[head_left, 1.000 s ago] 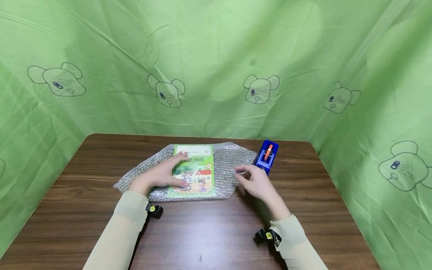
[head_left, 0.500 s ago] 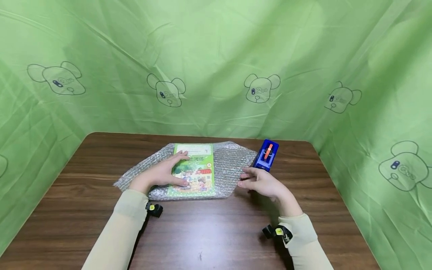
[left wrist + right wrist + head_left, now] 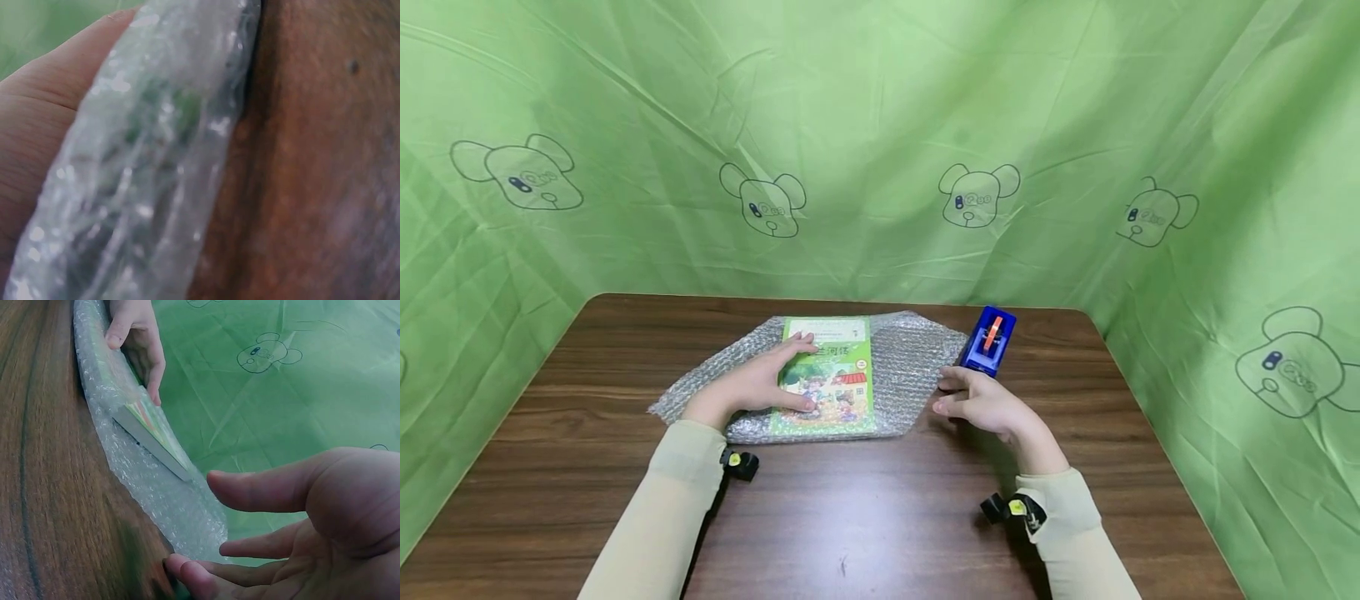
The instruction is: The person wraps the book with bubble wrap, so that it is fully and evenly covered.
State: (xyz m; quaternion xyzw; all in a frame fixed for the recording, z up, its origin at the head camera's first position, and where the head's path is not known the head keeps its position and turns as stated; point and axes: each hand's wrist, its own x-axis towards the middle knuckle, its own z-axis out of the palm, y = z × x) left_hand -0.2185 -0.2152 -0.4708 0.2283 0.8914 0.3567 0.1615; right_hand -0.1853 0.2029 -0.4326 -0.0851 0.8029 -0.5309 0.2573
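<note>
A green picture-covered book (image 3: 827, 375) lies with a sheet of clear bubble wrap (image 3: 904, 367) spread out to its left and right. Film seems to reach over the book's lower part. The left hand (image 3: 752, 385) rests on the book's left side, thumb and fingers spread. The right hand (image 3: 988, 406) hovers by the wrap's right edge, holding nothing. In the right wrist view its thumb (image 3: 256, 490) stands apart from the fingers, whose tips are close to the wrap; contact is unclear. Just beyond this hand sits a blue object like a tape dispenser (image 3: 988, 342), with an orange strip.
Everything lies on a dark wooden table (image 3: 850, 517) with rounded far corners. Green cloth (image 3: 865, 100) printed with bear heads hangs behind and at both sides. Each wrist carries a small black camera, such as the left wrist camera (image 3: 743, 465).
The right hand has drawn back to the right and slightly toward the person, off the wrap's right edge. The left hand, book and wrap keep their places.
</note>
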